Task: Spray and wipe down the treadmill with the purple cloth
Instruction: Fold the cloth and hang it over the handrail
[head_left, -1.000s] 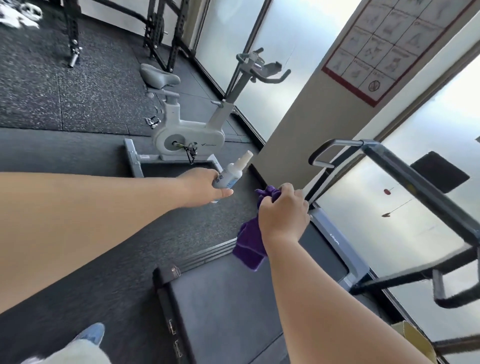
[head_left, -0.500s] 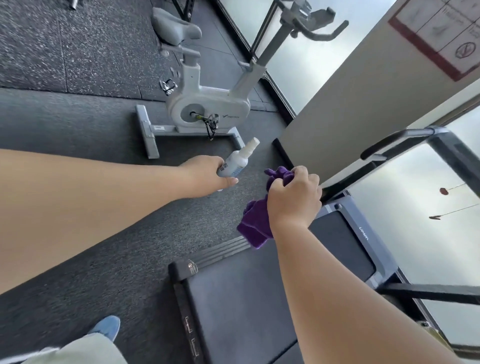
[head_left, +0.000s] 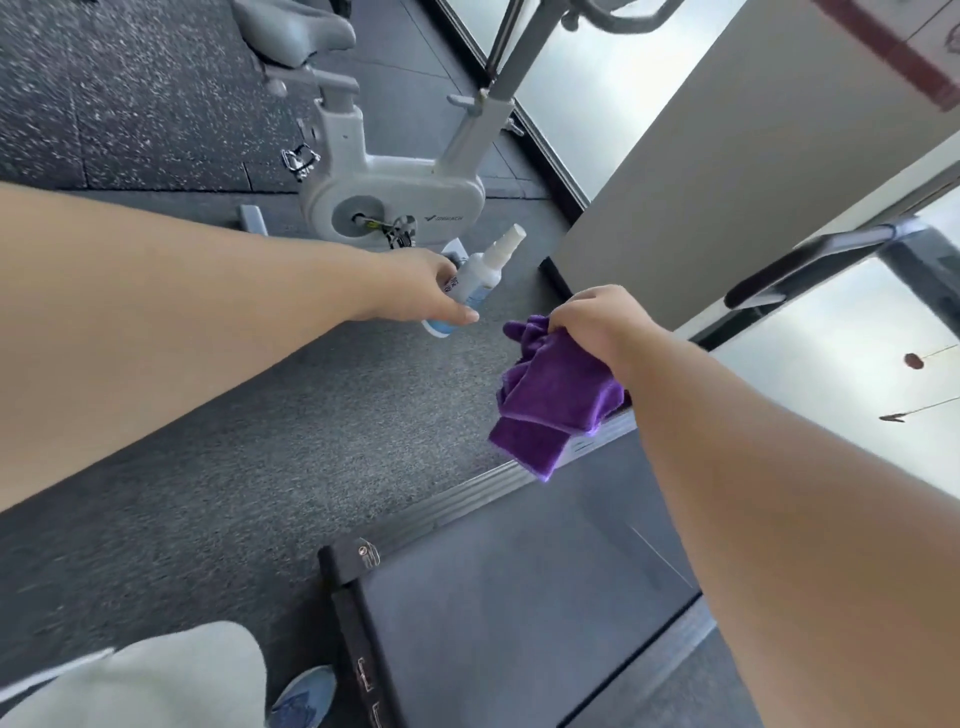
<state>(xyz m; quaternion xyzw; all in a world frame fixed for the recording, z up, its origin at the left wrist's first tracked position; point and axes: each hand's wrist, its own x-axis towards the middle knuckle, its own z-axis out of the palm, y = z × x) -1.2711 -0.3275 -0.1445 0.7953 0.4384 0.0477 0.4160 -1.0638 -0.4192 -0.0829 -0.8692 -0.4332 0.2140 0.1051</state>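
Observation:
My left hand (head_left: 423, 288) grips a small white spray bottle (head_left: 480, 270) with a blue base, its nozzle pointing up and to the right, held above the floor left of the treadmill. My right hand (head_left: 597, 319) grips a bunched purple cloth (head_left: 550, 400) that hangs down over the treadmill's left side rail (head_left: 478, 491). The dark treadmill belt (head_left: 519, 613) runs below my right forearm. Its black handrail (head_left: 795, 265) shows at the right.
A white exercise bike (head_left: 395, 192) stands on the dark speckled floor (head_left: 182, 467) just beyond my left hand. A grey wall (head_left: 727, 156) and frosted windows lie to the right. My trouser leg (head_left: 140, 680) and blue shoe (head_left: 306, 696) are at the bottom left.
The view has tilted downward, so the bike and wall sit higher in frame. Both hands have stayed close together, and the cloth now hangs lower over the treadmill rail.

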